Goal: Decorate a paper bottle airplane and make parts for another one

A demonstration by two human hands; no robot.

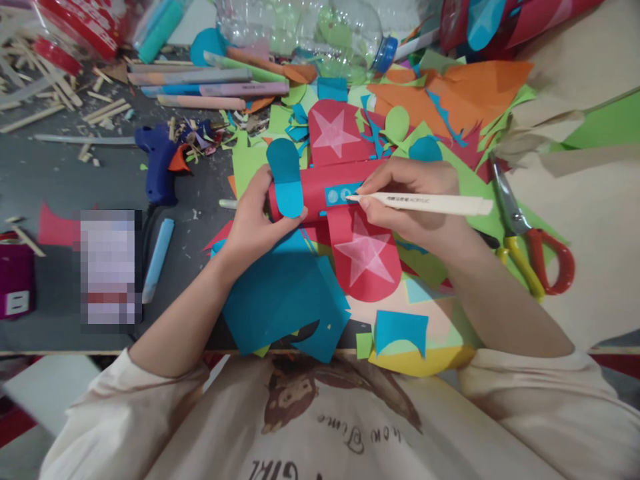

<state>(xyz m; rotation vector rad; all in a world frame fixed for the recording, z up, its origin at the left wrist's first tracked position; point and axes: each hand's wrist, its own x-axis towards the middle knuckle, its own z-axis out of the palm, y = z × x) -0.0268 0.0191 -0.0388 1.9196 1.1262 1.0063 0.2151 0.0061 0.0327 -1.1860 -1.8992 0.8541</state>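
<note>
Paper plane [320, 190]: red body, two red wings, each with a pale pink star. Blue rounded piece at its left end.
Strip [341, 194] on body: blue with pale circles.
Pen [430, 203]: cream, dark lettering.
Scissors [530, 250], right: yellow and red handles.
Glue gun [157, 160], left: blue.
Paper sheets [275, 293], near: blue.
Torn paper [465, 87], far right: orange.
Table [45, 173]: dark grey.

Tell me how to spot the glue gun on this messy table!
Start at the dark grey table, on the side left of the red paper plane that the left hand holds. The glue gun lies there, just above a pale blue stick. It is the only chunky dark blue plastic tool among thin wooden sticks and paper scraps.
</note>
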